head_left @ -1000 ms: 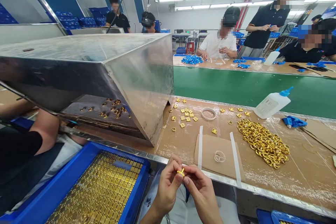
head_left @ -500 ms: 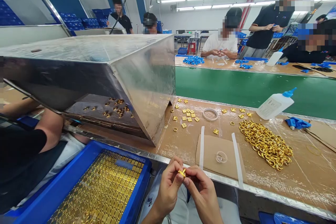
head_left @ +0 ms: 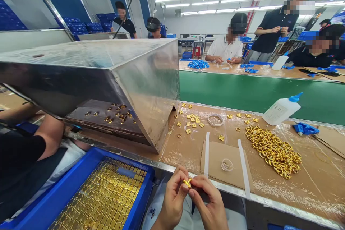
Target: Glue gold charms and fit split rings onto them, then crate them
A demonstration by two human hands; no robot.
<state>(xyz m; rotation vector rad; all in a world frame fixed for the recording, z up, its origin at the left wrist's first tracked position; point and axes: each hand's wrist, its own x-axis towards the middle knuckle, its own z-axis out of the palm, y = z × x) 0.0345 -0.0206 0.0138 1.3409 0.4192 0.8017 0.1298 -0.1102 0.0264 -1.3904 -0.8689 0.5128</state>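
Between my two hands, just off the table's front edge, is a small gold piece point(head_left: 187, 182). My left hand point(head_left: 174, 197) pinches it from the left, and my right hand point(head_left: 207, 199) grips it from the right. On the brown table point(head_left: 185, 154) lie a heap of gold rings point(head_left: 272, 151) at the right and several small square gold pieces point(head_left: 192, 118). A cardboard piece point(head_left: 215, 154) held by white tape strips carries thin clear rings point(head_left: 226, 165). Low at the left, a blue tray point(head_left: 91, 154) holds rows of gold pieces point(head_left: 107, 190).
A large metal hood point(head_left: 151, 75) stands at the left. A white bottle point(head_left: 281, 110) and blue item point(head_left: 305, 128) are at the right. Beyond is a green belt point(head_left: 242, 90), with people across it. Another person's arm point(head_left: 51, 133) is at far left.
My hands still hold the gold piece, with little visible movement. The view has shifted slightly. Across the belt, the hands of the person in white have moved apart.
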